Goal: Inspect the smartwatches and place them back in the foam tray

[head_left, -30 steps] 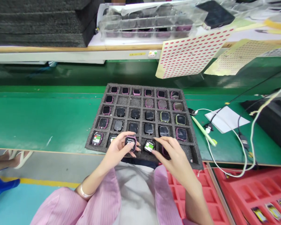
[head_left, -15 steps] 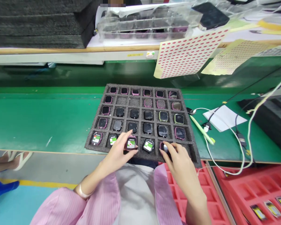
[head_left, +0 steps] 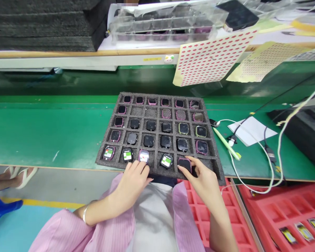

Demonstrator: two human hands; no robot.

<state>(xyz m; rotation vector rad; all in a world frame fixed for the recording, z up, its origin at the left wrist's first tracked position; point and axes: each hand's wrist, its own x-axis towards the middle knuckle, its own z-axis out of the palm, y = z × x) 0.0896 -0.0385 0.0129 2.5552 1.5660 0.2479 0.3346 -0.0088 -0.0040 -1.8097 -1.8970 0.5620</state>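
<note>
**Charcoal foam tray (head_left: 138, 111) of square smartwatch bodies, bottom row part lit**

Location: centre of frame, on the green tabletop (head_left: 42, 136). Layout: six columns by five rows. Contents: strapless watch bodies with pink, green or black rims.

Bottom row, from frame left:
- First, second and fourth cells: screens lit, green-and-white display.
- Third-cell watch (head_left: 144, 156): pale screen under glare, display unreadable.
- Fifth-cell watch (head_left: 184, 163): screen dark.
- Sixth cell: empty.

Upper four rows: all screens dark; two cells empty in the second row down.

Left hand (head_left: 133, 182): fingers (head_left: 138, 168) pressed loosely together, tips at the lower edge of the third-cell watch; any grip cannot be told.

Right hand (head_left: 201, 183): thumb and fingers (head_left: 195, 168) pinch the fifth-cell watch by its edges, over its cell.

Change from the earlier frame: the left hand sits lower, clear of the third-cell screen, which showed a lit display then. The right hand's fingertips, then on the dark watch's face, now close around its sides.

Nearby: pink striped sleeve (head_left: 105, 220); red foam tray (head_left: 283, 206) at lower right; red-dotted sticker sheet (head_left: 211, 57) at upper centre; white cable (head_left: 265, 157) right of the tray.
</note>
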